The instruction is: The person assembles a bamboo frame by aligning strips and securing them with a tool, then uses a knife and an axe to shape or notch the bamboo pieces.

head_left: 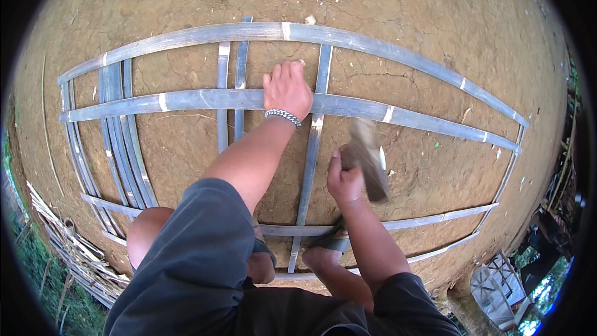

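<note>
A lattice of split bamboo strips lies on the ground in front of me. My left hand (288,90) is closed over the second long bamboo strip (214,98), just left of where it crosses an upright strip (309,155). Its fingertips are bent down past the far edge. A chain bracelet (283,116) circles that wrist. My right hand (345,180) is closed round a short, wide brown-and-grey tool (371,171), held above the ground right of the upright strip. Motion blurs the tool, so its exact kind cannot be made out.
The farthest long strip (367,43) arches across the lattice. Several upright strips (118,137) stand close together at the left. My sandalled feet (329,252) are at the near strips. Bamboo sticks (68,242) are piled at lower left; a pale frame-like object (497,292) lies lower right.
</note>
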Action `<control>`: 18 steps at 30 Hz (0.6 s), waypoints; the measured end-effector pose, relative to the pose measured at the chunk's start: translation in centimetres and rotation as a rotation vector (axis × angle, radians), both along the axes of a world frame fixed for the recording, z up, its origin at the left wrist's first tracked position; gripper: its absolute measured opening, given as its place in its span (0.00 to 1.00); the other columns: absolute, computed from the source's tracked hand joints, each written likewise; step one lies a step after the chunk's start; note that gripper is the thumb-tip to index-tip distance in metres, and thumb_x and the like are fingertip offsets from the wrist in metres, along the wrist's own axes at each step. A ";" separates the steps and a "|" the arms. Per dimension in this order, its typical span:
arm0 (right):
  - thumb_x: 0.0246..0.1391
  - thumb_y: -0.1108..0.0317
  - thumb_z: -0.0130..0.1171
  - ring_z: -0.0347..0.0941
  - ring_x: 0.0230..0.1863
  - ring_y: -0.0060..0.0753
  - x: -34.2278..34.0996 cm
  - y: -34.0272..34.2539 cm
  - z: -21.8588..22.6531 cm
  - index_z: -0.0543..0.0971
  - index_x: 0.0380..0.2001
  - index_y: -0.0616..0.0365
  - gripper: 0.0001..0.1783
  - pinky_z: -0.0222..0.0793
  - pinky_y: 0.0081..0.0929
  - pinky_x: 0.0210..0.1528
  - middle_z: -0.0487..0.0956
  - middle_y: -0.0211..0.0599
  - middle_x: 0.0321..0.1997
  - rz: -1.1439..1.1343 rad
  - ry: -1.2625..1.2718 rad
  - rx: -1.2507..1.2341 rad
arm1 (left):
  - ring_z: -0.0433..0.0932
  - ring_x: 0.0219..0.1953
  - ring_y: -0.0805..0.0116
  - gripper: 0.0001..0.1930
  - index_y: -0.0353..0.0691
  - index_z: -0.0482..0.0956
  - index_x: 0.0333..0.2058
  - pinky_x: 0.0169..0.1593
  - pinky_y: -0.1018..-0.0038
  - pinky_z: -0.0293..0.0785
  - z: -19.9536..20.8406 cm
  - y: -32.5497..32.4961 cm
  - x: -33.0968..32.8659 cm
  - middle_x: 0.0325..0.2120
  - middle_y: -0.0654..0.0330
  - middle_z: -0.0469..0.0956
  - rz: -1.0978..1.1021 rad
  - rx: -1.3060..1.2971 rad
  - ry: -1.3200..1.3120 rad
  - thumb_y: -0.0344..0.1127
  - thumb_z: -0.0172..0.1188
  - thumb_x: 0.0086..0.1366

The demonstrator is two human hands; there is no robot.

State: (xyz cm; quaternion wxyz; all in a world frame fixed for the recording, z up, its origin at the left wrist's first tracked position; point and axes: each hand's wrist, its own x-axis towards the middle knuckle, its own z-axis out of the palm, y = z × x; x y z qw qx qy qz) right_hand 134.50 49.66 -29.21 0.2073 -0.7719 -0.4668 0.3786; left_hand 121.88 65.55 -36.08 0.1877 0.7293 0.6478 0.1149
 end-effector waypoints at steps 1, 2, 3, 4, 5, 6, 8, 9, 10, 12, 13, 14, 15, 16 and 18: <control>0.59 0.71 0.58 0.78 0.47 0.65 -0.2 0.4 0.0 0.69 0.56 0.61 0.22 0.74 0.47 0.48 0.80 0.60 0.45 0.035 -0.049 -0.132 | 0.73 0.49 0.60 0.17 0.44 0.74 0.50 0.51 0.59 0.62 0.0 0.1 0.0 0.43 0.58 0.77 0.003 0.004 0.001 0.31 0.55 0.60; 0.58 0.73 0.58 0.77 0.50 0.66 -0.3 0.7 0.0 0.67 0.62 0.58 0.28 0.75 0.48 0.50 0.79 0.61 0.49 0.071 -0.098 -0.264 | 0.73 0.48 0.59 0.17 0.44 0.74 0.49 0.51 0.59 0.62 -0.1 0.1 0.1 0.43 0.58 0.77 0.014 0.017 -0.001 0.29 0.55 0.59; 0.57 0.73 0.57 0.77 0.50 0.67 -0.2 0.7 0.1 0.67 0.62 0.57 0.28 0.75 0.48 0.50 0.79 0.61 0.50 0.071 -0.073 -0.193 | 0.73 0.48 0.59 0.18 0.44 0.73 0.48 0.51 0.59 0.61 -0.3 -0.1 0.2 0.43 0.58 0.77 0.026 0.031 -0.003 0.28 0.55 0.58; 0.57 0.74 0.56 0.76 0.50 0.68 0.0 0.8 -0.1 0.67 0.62 0.55 0.29 0.75 0.49 0.49 0.79 0.62 0.50 0.074 -0.048 -0.120 | 0.74 0.48 0.59 0.18 0.44 0.73 0.48 0.51 0.59 0.61 -0.4 0.0 0.2 0.43 0.58 0.78 0.040 0.047 -0.003 0.27 0.55 0.57; 0.56 0.74 0.56 0.76 0.50 0.68 0.2 0.9 -0.3 0.67 0.62 0.53 0.29 0.75 0.49 0.49 0.79 0.62 0.50 0.077 -0.022 -0.047 | 0.74 0.48 0.58 0.18 0.44 0.73 0.48 0.51 0.59 0.61 -0.5 0.0 0.2 0.43 0.58 0.78 0.036 0.044 -0.006 0.27 0.55 0.57; 0.57 0.74 0.56 0.77 0.47 0.67 0.2 0.5 -0.3 0.68 0.61 0.55 0.27 0.75 0.50 0.46 0.79 0.62 0.48 0.067 -0.057 0.062 | 0.74 0.48 0.58 0.18 0.44 0.73 0.48 0.51 0.59 0.61 -0.5 0.1 0.2 0.43 0.58 0.78 0.032 0.040 -0.008 0.27 0.55 0.57; 0.57 0.74 0.55 0.77 0.45 0.67 1.1 -1.5 -1.3 0.68 0.60 0.55 0.27 0.75 0.51 0.44 0.79 0.62 0.47 0.028 0.079 0.028 | 0.73 0.48 0.58 0.18 0.44 0.73 0.48 0.51 0.59 0.61 -0.3 0.1 0.2 0.43 0.58 0.78 0.022 0.031 -0.014 0.27 0.55 0.57; 0.57 0.74 0.55 0.78 0.44 0.67 1.3 -2.0 -2.5 0.69 0.60 0.56 0.26 0.75 0.50 0.43 0.80 0.61 0.46 0.034 0.048 0.034 | 0.73 0.48 0.58 0.18 0.44 0.73 0.48 0.51 0.59 0.61 0.0 0.2 0.4 0.43 0.57 0.77 0.017 0.030 -0.021 0.27 0.55 0.57; 0.57 0.73 0.55 0.78 0.43 0.66 0.9 -1.5 -2.6 0.69 0.59 0.57 0.25 0.76 0.50 0.43 0.80 0.61 0.44 0.045 0.021 0.038 | 0.73 0.48 0.58 0.18 0.44 0.73 0.48 0.51 0.59 0.61 0.2 0.4 0.5 0.43 0.57 0.77 0.013 0.032 -0.029 0.27 0.55 0.57; 0.58 0.73 0.56 0.79 0.42 0.65 0.5 -0.6 -2.3 0.69 0.58 0.60 0.24 0.76 0.49 0.42 0.81 0.61 0.42 0.087 -0.079 -0.091 | 0.73 0.48 0.58 0.18 0.44 0.73 0.48 0.51 0.59 0.61 -0.3 0.2 0.3 0.43 0.57 0.77 0.023 0.046 -0.028 0.27 0.55 0.57; 0.57 0.73 0.56 0.79 0.41 0.64 -0.2 1.3 -0.5 0.69 0.57 0.62 0.23 0.76 0.49 0.41 0.81 0.60 0.42 0.126 -0.151 -0.217 | 0.73 0.48 0.57 0.18 0.44 0.73 0.48 0.51 0.59 0.61 -0.6 0.0 -0.2 0.42 0.57 0.77 0.035 0.051 -0.022 0.28 0.55 0.57; 0.57 0.73 0.57 0.79 0.41 0.64 -0.2 2.0 0.0 0.67 0.59 0.60 0.26 0.76 0.51 0.41 0.81 0.61 0.42 0.129 -0.156 -0.276 | 0.73 0.48 0.58 0.18 0.44 0.73 0.48 0.51 0.59 0.61 -0.5 0.1 -0.1 0.43 0.57 0.77 0.037 0.046 -0.021 0.28 0.55 0.57; 0.57 0.73 0.57 0.79 0.40 0.65 -0.1 1.8 0.1 0.66 0.60 0.58 0.27 0.75 0.53 0.41 0.80 0.62 0.42 0.081 -0.116 -0.196 | 0.73 0.48 0.58 0.18 0.44 0.73 0.48 0.51 0.59 0.61 -0.3 0.1 -0.1 0.43 0.57 0.77 0.039 0.041 -0.018 0.28 0.55 0.57; 0.56 0.73 0.57 0.79 0.40 0.65 0.1 0.8 0.1 0.65 0.61 0.55 0.28 0.75 0.54 0.42 0.80 0.62 0.42 0.030 -0.078 -0.122 | 0.73 0.48 0.58 0.18 0.44 0.73 0.48 0.51 0.59 0.61 -0.2 0.0 0.1 0.43 0.57 0.77 0.037 0.030 -0.019 0.28 0.55 0.57; 0.56 0.72 0.56 0.79 0.40 0.66 0.9 -0.5 -1.7 0.64 0.62 0.52 0.29 0.75 0.56 0.42 0.80 0.62 0.41 0.043 -0.052 0.048 | 0.73 0.48 0.58 0.17 0.44 0.74 0.47 0.51 0.59 0.61 0.1 0.5 0.3 0.43 0.57 0.77 0.031 0.043 -0.035 0.28 0.55 0.57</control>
